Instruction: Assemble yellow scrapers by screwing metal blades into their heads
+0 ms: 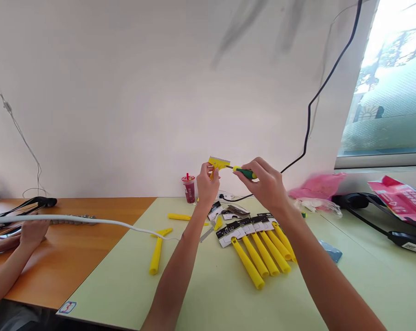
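My left hand is closed on a yellow scraper head with a metal blade along its upper edge, held up above the table. In my right hand is a screwdriver with a green and yellow handle, its shaft pointing left to the scraper head; whether the tip sits in a screw I cannot tell. Below my hands lie several yellow scraper handles in a fanned row, their upper ends under black and white cards. A T-shaped yellow scraper rests left of my left forearm.
A lidded cup with red drink stands by the wall. Another yellow handle lies near it. A white cable crosses at left, near another person's hand. At right are black headphones, a pink bag and a blue packet.
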Motion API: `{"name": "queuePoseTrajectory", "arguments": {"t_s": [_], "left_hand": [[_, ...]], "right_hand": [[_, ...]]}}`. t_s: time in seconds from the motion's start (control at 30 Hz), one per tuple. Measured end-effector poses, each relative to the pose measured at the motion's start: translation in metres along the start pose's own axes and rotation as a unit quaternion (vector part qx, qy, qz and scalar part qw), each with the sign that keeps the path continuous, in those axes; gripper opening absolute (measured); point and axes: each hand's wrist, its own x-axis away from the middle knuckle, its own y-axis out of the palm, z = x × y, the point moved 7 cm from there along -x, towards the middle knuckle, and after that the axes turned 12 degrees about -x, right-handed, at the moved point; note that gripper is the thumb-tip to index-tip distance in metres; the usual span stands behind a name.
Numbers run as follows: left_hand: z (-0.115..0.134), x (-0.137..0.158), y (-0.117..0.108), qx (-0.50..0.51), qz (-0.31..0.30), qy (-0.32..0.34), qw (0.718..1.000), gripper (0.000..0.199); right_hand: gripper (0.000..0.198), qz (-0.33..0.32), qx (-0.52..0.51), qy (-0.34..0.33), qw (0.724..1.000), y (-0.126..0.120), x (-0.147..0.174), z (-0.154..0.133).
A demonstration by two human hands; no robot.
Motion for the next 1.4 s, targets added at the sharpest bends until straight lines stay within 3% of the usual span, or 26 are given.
{"name": "queuePoseTrajectory", "arguments": {"t_s": [0.07,0.13,0.23,0.33,0.43,0.47,0.53,0.6,0.63,0.73,0.83,0.93,1.1,1.27,1.4], "left_hand": [[-0.012,-0.004,-0.002,0.0,-0.023,-0.035,0.999,0.019],[-0.023,-0.009,-0.005,0.043,-0.047,-0.07,0.995,0.027],[-0.029,-0.017,-0.014,0.148,-0.058,-0.08,0.984,0.041],[-0.021,-0.024,-0.035,0.216,-0.034,-0.021,0.976,0.049],[-0.001,-0.024,-0.062,0.163,0.003,0.086,0.983,0.045],[0.008,-0.022,-0.069,0.12,0.013,0.128,0.984,0.041],[0.029,-0.014,-0.078,0.029,0.026,0.233,0.972,0.03],[0.05,-0.002,-0.08,-0.038,0.038,0.339,0.939,0.02],[0.058,0.003,-0.079,-0.062,0.045,0.38,0.922,0.02],[0.07,0.014,-0.07,-0.103,0.056,0.447,0.887,0.025],[0.069,0.015,-0.061,-0.114,0.048,0.456,0.881,0.025],[0.059,0.009,-0.061,-0.098,0.027,0.409,0.907,0.019],[0.041,-0.006,-0.075,-0.047,0.028,0.306,0.951,0.026],[0.026,-0.019,-0.088,-0.026,0.049,0.25,0.967,0.05],[0.018,-0.026,-0.094,0.029,0.043,0.214,0.975,0.054]], "right_hand": [[0.009,-0.051,-0.037,-0.013,0.998,0.007,-0.001,-0.008],[0.008,-0.061,-0.056,-0.009,0.997,0.006,-0.003,-0.013],[0.015,0.013,-0.055,0.054,0.997,-0.007,-0.005,-0.003],[0.033,0.108,-0.105,0.201,0.968,-0.017,0.005,0.031],[0.044,0.212,-0.231,0.361,0.878,-0.01,0.03,0.079],[0.046,0.252,-0.287,0.393,0.837,-0.004,0.04,0.093],[0.043,0.314,-0.417,0.447,0.726,0.017,0.06,0.119],[0.026,0.289,-0.507,0.513,0.63,0.047,0.076,0.134],[0.021,0.253,-0.515,0.549,0.607,0.062,0.084,0.138],[0.018,0.141,-0.484,0.593,0.628,0.095,0.105,0.138],[0.024,0.062,-0.427,0.601,0.673,0.122,0.13,0.134],[0.036,-0.035,-0.324,0.601,0.73,0.143,0.153,0.135],[0.029,-0.194,-0.194,0.522,0.807,0.174,0.165,0.14],[0.028,-0.326,-0.144,0.443,0.823,0.211,0.169,0.136],[0.031,-0.384,-0.133,0.401,0.821,0.225,0.177,0.13]]}}
